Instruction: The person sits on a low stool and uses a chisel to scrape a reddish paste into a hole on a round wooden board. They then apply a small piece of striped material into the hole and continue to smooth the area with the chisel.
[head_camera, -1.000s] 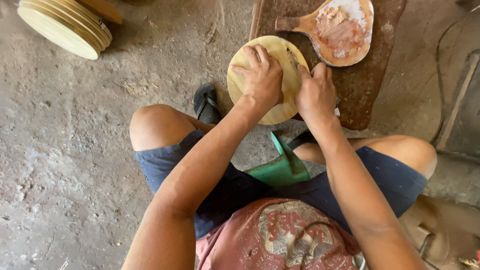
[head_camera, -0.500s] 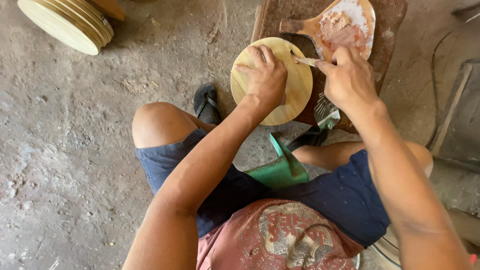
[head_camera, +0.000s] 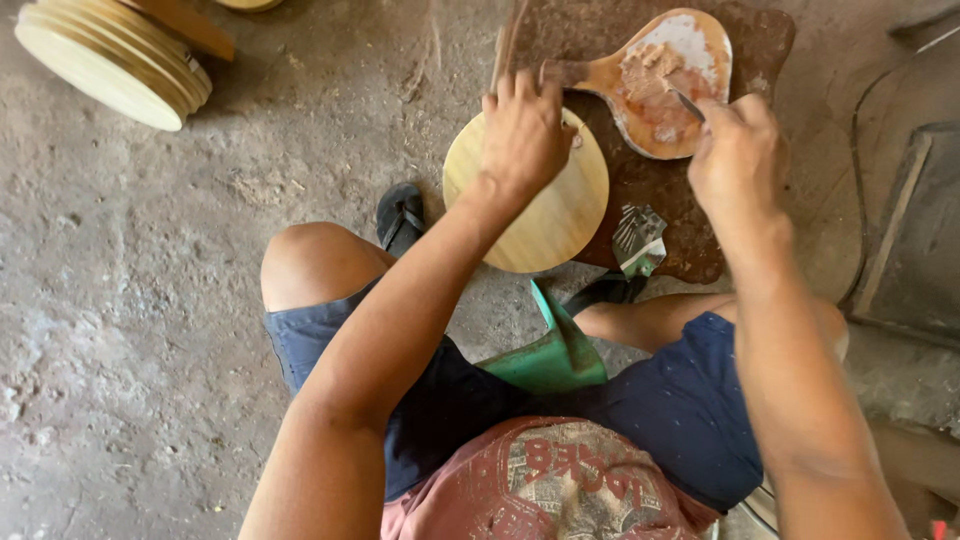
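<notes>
My left hand (head_camera: 522, 130) grips the upper edge of a round pale wooden disc (head_camera: 545, 215), which stands against a rusty brown slab (head_camera: 745, 60) on the ground. My right hand (head_camera: 735, 150) is closed on a small metal blade (head_camera: 690, 105). The blade's tip touches the pinkish-white paste on a paddle-shaped wooden board (head_camera: 665, 85) lying on the slab.
A stack of similar wooden discs (head_camera: 110, 65) lies at the top left on the concrete floor. A crumpled foil wrapper (head_camera: 638, 240) sits by the slab's edge. A green stool corner (head_camera: 555, 350) shows between my knees, a black sandal (head_camera: 400, 215) beside my left knee. Boards lean at right.
My right hand has left the disc and moved up and right, bringing the blade to the paste on the paddle board. The left hand keeps hold of the disc.
</notes>
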